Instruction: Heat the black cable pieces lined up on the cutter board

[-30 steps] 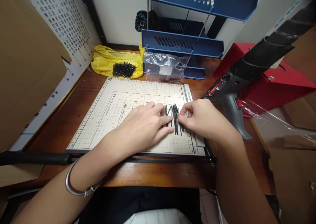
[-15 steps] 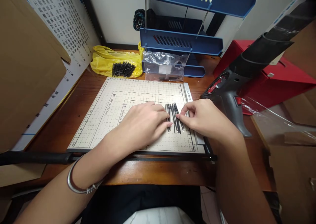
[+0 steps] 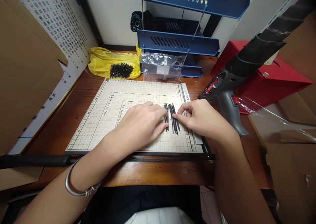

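Several thin black sticks with pale tips lie side by side on the cream gridded board of a paper cutter. They form two groups with a narrow gap between them. My left hand rests over the board, its bent fingertips touching the left group. My right hand, thumb and forefinger brought close together, touches the right group from the right side. The fingers of both hands are curled, and parts of the sticks are hidden under the fingertips.
Behind the board, a yellow plastic bag bears a pile of black sticks, beside a clear bag. A blue rack stands at the back. On the right are a grey-black tool and a red box.
The right group of sticks is closer together and more nearly parallel. My hands have barely shifted; the whole view has moved slightly.
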{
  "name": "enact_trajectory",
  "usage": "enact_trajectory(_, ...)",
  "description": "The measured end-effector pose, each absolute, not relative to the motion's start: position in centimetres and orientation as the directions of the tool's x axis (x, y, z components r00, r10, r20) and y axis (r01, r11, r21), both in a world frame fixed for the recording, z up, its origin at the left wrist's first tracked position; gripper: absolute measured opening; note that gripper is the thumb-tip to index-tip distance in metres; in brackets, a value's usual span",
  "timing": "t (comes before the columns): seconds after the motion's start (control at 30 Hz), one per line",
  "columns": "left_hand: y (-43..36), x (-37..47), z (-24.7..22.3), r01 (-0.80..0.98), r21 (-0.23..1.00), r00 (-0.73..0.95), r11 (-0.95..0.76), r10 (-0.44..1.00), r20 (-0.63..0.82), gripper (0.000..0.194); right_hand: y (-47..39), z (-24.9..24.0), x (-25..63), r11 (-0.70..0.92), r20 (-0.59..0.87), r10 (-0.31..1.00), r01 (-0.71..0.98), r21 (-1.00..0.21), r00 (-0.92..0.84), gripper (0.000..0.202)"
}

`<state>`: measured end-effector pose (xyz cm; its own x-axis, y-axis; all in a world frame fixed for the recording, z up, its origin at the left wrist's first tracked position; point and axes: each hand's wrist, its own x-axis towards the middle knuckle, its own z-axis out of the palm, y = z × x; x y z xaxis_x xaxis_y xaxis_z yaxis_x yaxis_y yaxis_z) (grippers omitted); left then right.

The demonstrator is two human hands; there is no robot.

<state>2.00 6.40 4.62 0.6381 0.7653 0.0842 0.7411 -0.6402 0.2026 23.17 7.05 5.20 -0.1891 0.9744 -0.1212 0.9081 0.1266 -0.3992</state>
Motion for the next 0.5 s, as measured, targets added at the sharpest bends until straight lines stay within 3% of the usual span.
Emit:
enact_trajectory(0.2,6.1,2.1,4.55,0.703,0.165,0.693,-0.691,0.719,0.057,0.038,7.06,5.29,22.99,0.106,-0.144,0.974,0.91,-0.401,-0.177,0.02)
enact_trajectory(0.5,6.07,2.02,4.53,0.683,0.127,0.723,-0.719,0.691,0.023,0.046,6.84,5.27,23.11,0.11,-0.14,0.973,0.907,-0.407,-0.181,0.018)
